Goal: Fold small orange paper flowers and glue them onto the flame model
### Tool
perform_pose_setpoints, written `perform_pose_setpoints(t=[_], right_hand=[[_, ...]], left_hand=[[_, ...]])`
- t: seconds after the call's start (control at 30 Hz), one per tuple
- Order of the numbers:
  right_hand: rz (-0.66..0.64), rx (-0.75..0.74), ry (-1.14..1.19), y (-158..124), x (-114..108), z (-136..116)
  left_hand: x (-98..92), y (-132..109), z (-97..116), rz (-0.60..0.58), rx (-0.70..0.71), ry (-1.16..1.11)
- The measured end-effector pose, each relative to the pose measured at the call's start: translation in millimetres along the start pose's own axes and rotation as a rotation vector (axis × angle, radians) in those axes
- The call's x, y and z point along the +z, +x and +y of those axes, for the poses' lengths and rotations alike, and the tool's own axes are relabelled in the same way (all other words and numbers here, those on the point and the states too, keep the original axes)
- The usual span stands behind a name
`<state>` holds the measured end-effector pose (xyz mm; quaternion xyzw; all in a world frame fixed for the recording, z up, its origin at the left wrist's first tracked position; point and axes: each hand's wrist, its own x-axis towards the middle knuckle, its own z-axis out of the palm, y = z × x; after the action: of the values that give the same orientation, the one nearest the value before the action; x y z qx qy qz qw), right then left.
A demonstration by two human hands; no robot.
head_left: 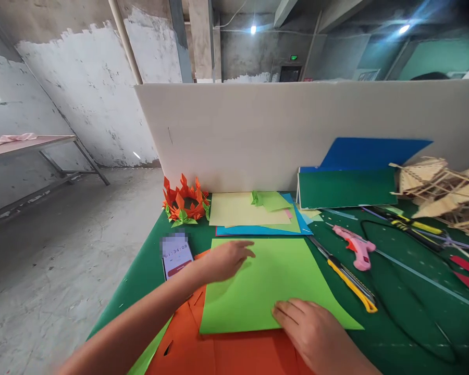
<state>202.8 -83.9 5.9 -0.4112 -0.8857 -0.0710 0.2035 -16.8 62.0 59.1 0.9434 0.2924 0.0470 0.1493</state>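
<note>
Directly under both hands: green sheet (273, 276), overlapping orange paper (250, 354) on the counter (140, 297), long axis apparently left-right. Left hand (229, 260) loosely open over far-left part, contact unclear; right hand (307, 325) on near edge, pinching or pressing, can't tell.

This place looks like a craft workshop inside a rough concrete building. At ten o'clock, the wall (89, 83) has patchy white coating; at eight o'clock, the floor (42, 312) is bare concrete. A lamp (253, 29) shines at twelve o'clock, a green sign (293, 58) at one. At four o'clock, a glue gun (360, 252) and a cutter (349, 284) lie on the table (150, 265)
</note>
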Motion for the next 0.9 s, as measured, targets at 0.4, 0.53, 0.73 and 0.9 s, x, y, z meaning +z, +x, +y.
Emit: perform_pose_setpoints(t=[0.4, 0.53, 0.73, 0.9], right_hand=[[-0.010, -0.135, 0.125, -11, -21, 8], [-0.026, -0.170, 0.150, -31, -23, 19], [0.126, -0.087, 0.257, -54, -16, 30], [0.121, -0.015, 0.462, -53, -9, 34]], left_hand=[[34.2, -39, 40, -0.121, 0.020, -0.080], [30.1, -44, 52, -0.184, -0.015, -0.040], [22.6, -52, 63, -0.178, -0.105, -0.055], [15.8, -62, 64, -0.045, -0.122, -0.107]])
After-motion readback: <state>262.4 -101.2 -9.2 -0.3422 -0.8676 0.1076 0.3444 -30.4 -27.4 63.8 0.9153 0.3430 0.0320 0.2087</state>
